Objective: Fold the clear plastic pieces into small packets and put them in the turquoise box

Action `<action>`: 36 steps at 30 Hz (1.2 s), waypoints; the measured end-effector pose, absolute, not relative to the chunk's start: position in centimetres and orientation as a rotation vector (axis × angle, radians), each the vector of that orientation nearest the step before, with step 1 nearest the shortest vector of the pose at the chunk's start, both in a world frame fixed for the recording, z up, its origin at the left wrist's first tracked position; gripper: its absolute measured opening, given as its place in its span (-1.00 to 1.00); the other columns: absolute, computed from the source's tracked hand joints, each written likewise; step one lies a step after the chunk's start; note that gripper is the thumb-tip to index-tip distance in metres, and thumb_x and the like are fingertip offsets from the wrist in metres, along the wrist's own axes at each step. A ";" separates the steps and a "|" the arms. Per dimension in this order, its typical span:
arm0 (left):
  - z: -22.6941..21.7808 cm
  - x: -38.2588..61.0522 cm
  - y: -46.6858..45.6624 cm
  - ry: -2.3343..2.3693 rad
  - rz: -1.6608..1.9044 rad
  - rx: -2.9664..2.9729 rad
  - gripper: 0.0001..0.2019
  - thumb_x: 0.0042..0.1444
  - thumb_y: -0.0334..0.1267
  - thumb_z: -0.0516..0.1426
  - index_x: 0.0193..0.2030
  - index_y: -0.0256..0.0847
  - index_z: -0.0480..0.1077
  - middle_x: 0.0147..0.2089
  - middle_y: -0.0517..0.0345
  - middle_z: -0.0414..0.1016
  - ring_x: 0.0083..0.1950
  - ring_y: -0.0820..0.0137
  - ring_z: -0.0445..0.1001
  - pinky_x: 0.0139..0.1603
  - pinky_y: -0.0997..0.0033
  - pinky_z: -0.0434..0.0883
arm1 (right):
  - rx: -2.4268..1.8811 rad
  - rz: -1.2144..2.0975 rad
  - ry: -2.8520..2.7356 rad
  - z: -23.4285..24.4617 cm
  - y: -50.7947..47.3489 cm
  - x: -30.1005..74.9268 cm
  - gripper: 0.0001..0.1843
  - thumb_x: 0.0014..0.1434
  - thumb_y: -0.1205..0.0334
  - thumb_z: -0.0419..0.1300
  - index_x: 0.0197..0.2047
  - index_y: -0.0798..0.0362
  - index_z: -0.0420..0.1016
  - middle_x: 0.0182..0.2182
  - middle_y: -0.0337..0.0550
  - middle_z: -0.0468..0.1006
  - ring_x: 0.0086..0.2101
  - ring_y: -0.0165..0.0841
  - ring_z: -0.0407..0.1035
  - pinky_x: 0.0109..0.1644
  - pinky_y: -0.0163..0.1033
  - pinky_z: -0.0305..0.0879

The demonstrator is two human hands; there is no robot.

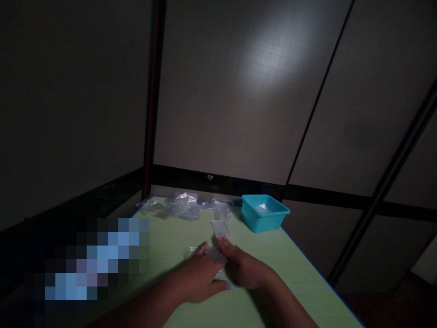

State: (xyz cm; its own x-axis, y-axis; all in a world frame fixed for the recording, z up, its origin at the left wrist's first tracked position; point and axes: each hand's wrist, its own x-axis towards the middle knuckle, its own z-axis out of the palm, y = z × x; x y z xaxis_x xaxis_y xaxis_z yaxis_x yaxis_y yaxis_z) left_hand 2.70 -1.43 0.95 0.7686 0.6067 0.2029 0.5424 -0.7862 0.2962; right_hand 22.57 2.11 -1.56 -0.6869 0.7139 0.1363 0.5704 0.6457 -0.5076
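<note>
- As I watch from afar through the head camera, two bare hands work close together over a pale green surface (297,282) with a blue edge.
- My left hand (203,275) is palm down, its thumb spread wide, over a piece of clear plastic (215,253); whether it grips the plastic, I cannot tell.
- My right hand (247,266) has its fingers drawn together, tips touching the near end of a small whitish packet (220,228); I cannot tell whether it pinches it.
- That packet lies flat just beyond both hands, near the middle of the surface.
- Crumpled clear bags (184,207) lie along the far edge.
- To their right stands a turquoise basin (261,223), a pale item (262,208) inside.
- Dim panels (225,114) rise behind, one catching a bright glare.
</note>
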 end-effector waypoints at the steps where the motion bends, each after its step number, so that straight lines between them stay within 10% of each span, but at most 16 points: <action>1: 1.0 2.7 -1.4 0.901 0.431 2.741 -0.43 0.11 -0.07 0.06 0.24 0.00 -0.03 0.30 0.04 0.03 0.28 0.15 0.02 0.23 -0.17 -0.17 | -1.009 0.613 -2.527 -1.7 2.2 22.6 -0.25 0.09 0.44 -0.04 0.31 0.04 -0.26 0.28 -0.10 -0.20 0.24 -0.28 -0.27 0.27 0.02 -0.28; 36: 1.1 2.3 -1.3 0.916 0.425 2.742 -0.50 0.13 -0.03 0.01 0.20 -0.01 0.06 0.23 0.05 0.17 0.22 0.17 0.14 0.23 -0.07 -0.11 | -1.149 0.478 -2.527 0.1 1.6 22.4 -0.19 -0.04 0.53 -0.02 0.29 0.20 -0.17 0.27 0.02 -0.18 0.23 -0.24 -0.24 0.27 -0.04 -0.21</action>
